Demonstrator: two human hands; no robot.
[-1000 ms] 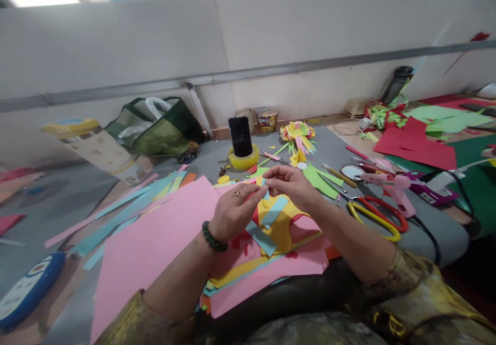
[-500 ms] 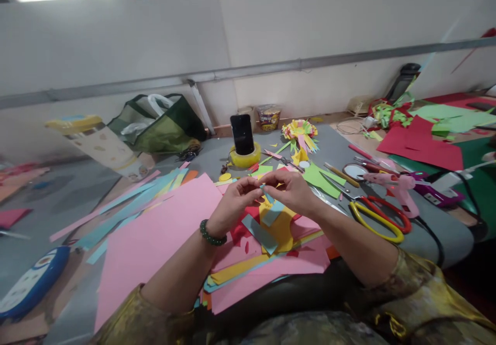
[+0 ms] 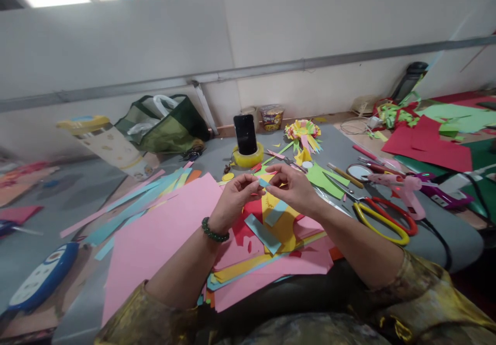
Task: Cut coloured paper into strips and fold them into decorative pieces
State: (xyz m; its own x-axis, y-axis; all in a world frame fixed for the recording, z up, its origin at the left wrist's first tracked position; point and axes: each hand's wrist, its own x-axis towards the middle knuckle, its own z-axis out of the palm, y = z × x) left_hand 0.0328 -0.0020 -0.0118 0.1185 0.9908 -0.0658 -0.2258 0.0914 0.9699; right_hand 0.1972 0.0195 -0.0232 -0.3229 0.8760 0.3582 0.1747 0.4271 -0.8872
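Note:
A small piece of light blue paper is pinched between the fingertips of my left hand, which wears a green bead bracelet at the wrist. My right hand has its thumb and fingers closed at the paper's other end. Below my hands lie two blue paper strips, one blue strip slanting over red and pink paper and a shorter blue strip on a yellow paper shape. Pink sheets and coloured strips are stacked under these.
Right: scissors with red and yellow handles, a pink glue gun, green paper. Ahead: a phone leaning on a yellow tape roll, a paper rosette. Left: a large pink sheet, a tumbler, a green bag.
My fingertips have drawn slightly apart, showing more of the small blue paper between them. The whole view has shifted a little.

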